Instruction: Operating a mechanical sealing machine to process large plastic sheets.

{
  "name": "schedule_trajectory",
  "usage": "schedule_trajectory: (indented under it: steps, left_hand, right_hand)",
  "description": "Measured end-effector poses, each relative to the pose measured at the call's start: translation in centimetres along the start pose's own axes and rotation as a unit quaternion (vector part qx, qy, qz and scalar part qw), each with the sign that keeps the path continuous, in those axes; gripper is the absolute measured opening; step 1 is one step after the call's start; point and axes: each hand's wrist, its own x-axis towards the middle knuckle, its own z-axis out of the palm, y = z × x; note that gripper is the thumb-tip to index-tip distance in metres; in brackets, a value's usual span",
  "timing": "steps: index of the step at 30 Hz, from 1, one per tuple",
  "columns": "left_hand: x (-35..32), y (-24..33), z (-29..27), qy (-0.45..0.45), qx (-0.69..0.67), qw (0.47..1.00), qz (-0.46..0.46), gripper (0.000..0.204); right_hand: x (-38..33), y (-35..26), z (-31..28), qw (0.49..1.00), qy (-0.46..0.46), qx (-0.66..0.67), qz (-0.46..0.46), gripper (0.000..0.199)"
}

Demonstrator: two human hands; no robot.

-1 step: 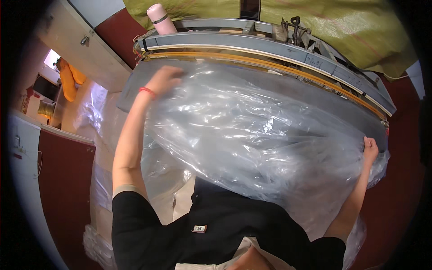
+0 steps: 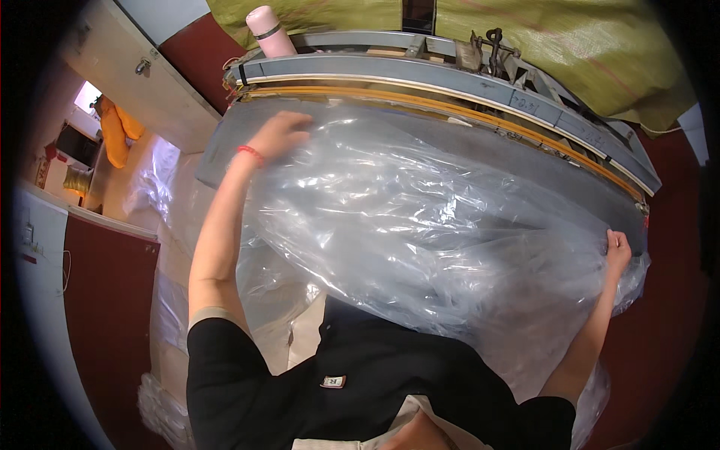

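A large sheet of clear plastic film lies wrinkled over the grey bench top and hangs down over its near edge toward my body. At the far left part of the film, my left hand is open, fingers stretched out, with a red band on the wrist; it is slightly blurred, and whether it touches the film I cannot tell. My right hand is closed in a pinch on the film's edge near the right end of the bench.
Behind the bench top runs a long grey metal bar with an orange strip along it. A pink bottle stands at its left end, a metal clamp at the back. Green-yellow woven sheeting hangs behind. Crumpled plastic lies at left.
My left hand has shifted very slightly to the right. My right hand and the film look the same.
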Motion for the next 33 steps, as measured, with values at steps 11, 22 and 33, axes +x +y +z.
schedule_trajectory:
  steps: [11,22,33]
  left_hand:
    - [2.8,-0.8,2.1,-0.055,-0.051,0.997,0.024,0.016]
    - [6.2,1.5,7.2,0.251,0.110,0.955,-0.116,0.010]
    - [7.1,3.3,8.6,0.280,0.061,0.954,-0.089,0.013]
  right_hand:
    - [0.1,-0.2,0.6,0.999,-0.016,0.032,0.001,0.022]
    - [-0.5,0.4,-0.6,0.989,0.029,0.140,0.025,0.017]
    - [0.7,4.3,-1.9,0.968,0.055,0.223,0.103,0.017]
